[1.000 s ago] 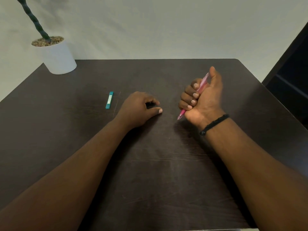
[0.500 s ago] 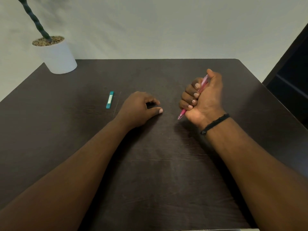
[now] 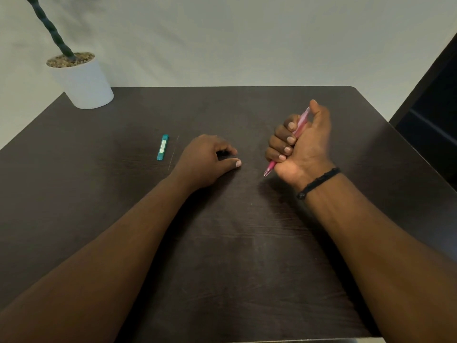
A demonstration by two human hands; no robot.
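Observation:
My right hand [image 3: 300, 147] grips a pink mechanical pencil [image 3: 300, 126] in a fist, a little above the dark table [image 3: 222, 243]. The pencil's tip points down and left, and my thumb sits at its upper end. My left hand [image 3: 206, 160] rests on the table to the left of it, fingers loosely curled, thumb stretched out; I see nothing in it. A small teal lead case [image 3: 162, 147] lies flat left of that hand. A thin pale lead [image 3: 173, 152] lies beside the case.
A white pot with pebbles and a twisted green stem [image 3: 82, 81] stands at the table's far left corner. A dark piece of furniture [image 3: 435, 112] is off the right edge. A black cord bracelet [image 3: 317, 183] is on my right wrist.
My right thumb came down onto the pencil's upper end and has lifted slightly again. My left hand, the lead case and the lead have stayed put.

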